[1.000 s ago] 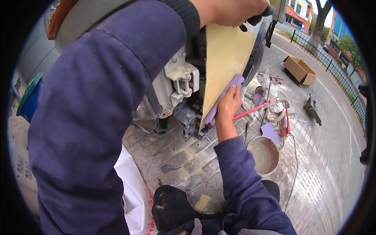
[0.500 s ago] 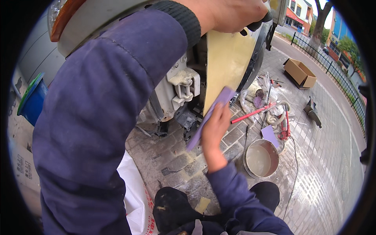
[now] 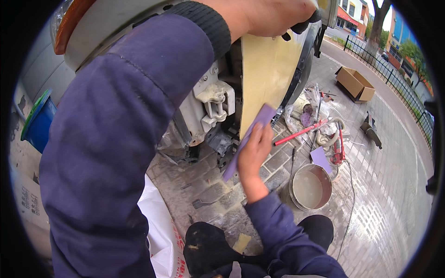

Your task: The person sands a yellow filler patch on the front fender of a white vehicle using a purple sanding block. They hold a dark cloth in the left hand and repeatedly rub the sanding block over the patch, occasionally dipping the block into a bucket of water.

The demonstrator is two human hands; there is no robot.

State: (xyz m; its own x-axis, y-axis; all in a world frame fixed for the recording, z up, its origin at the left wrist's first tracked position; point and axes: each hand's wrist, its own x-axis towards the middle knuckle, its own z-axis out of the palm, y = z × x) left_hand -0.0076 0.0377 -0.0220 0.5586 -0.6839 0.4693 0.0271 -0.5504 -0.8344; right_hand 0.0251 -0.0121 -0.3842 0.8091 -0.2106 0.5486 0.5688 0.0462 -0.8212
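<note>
Here, the right hand [image 3: 255, 155] is clamped along a purple strip [image 3: 263, 116]. Above the yellow panel [image 3: 266, 69], the left hand's [image 3: 273, 16] grip cannot be told.

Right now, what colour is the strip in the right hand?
The strip is purple, best seen in the head view.

Smooth, faintly glossy yellow panel [image 3: 267, 72]; matt purple block [image 3: 262, 116]; metal hinge [image 3: 217, 105] (rough, grimy).
</note>
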